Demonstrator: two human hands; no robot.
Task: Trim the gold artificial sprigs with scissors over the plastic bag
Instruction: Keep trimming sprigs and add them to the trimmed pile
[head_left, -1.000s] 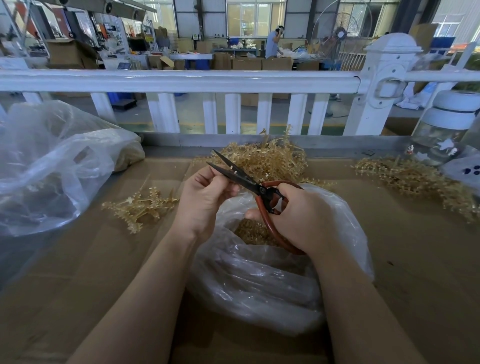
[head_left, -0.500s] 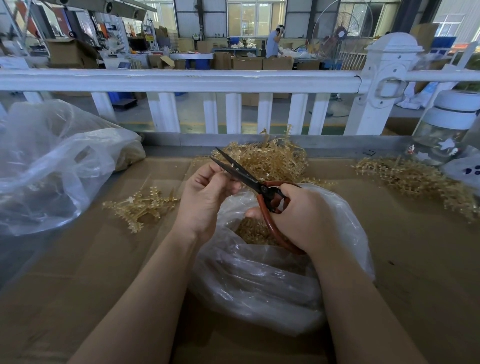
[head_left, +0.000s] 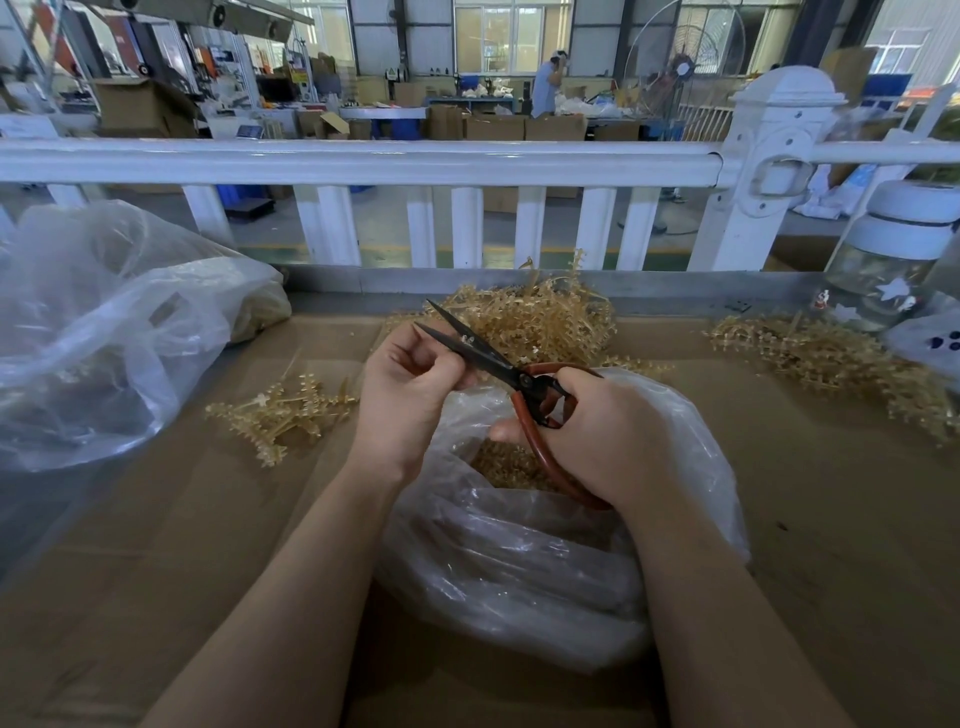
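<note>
— Presently, what do the hands have?

— Right hand (head_left: 613, 441) is curled through the red handles of the scissors (head_left: 511, 376); the dark blades are parted a little and point up and to the left. Left hand (head_left: 410, 395) has its fingers curled in at the blades, fingertips just beside the lower one. What it pinches is too small to make out.

— And the material?

— Both hands are over the open clear plastic bag (head_left: 519, 561), which lies on the cardboard-covered table (head_left: 156, 545) and has gold trimmings inside. One heap of gold sprigs (head_left: 535, 317) lies just behind the scissors, a small bunch (head_left: 280, 410) lies left of the left wrist, and another spread (head_left: 831, 358) lies at far right.

— Anything else on the bench?

— A second, larger clear bag (head_left: 104, 332) at the left edge, a lidded glass jar (head_left: 893, 270) at far right, and a white railing (head_left: 363, 161) beyond the table.
</note>
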